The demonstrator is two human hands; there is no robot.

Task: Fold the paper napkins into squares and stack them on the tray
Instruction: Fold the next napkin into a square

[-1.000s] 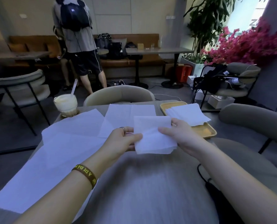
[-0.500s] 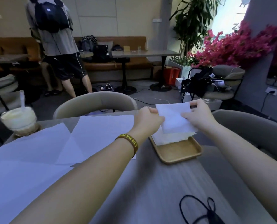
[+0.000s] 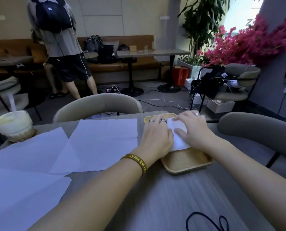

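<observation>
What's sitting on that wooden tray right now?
Folded white napkins lie on the tray, with the left hand and right hand both pressing flat on them. The hands cover most of the pile, so how many napkins it holds cannot be seen.

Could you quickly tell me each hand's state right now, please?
Left hand: open, pressing the folded white paper napkin.
Right hand: open, pressing the same napkin.

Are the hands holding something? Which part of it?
Nothing is gripped. The left hand and right hand press flat on top of the folded napkins on the tray.
</observation>
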